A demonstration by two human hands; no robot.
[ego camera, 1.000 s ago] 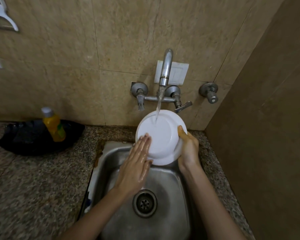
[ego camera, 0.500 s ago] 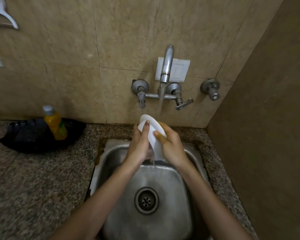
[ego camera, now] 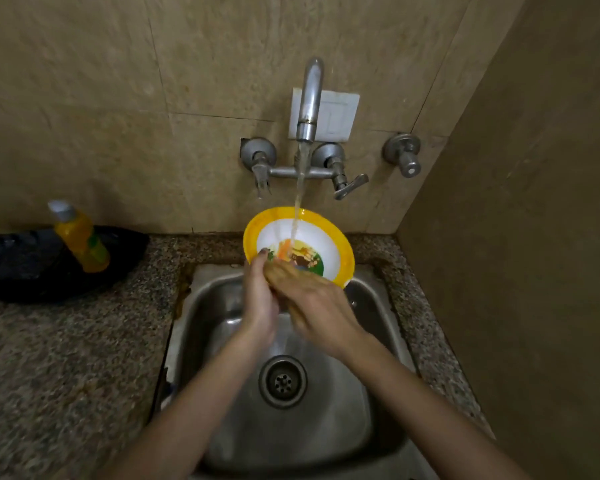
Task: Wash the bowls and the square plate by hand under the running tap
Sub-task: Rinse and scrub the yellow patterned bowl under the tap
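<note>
A round bowl (ego camera: 329,237) with a yellow rim, white inside and a coloured picture at its bottom faces me under the tap (ego camera: 310,98). Water (ego camera: 298,188) streams from the spout into it. My left hand (ego camera: 260,292) grips the bowl's near left rim, thumb over the edge. My right hand (ego camera: 312,306) lies across the bowl's lower inside, its blurred fingers touching the picture area. Both hands are over the back of the steel sink (ego camera: 371,393). No other bowl and no square plate is in view.
The drain (ego camera: 283,381) sits in the sink's middle. A yellow soap bottle (ego camera: 80,237) stands on a black tray (ego camera: 11,268) on the granite counter (ego camera: 66,358) at left. A tiled wall rises behind; a side wall closes off the right.
The bowl has turned from showing its white underside, through edge-on, to facing me with its yellow-rimmed inside. My right hand moved from its right rim onto the inside.
</note>
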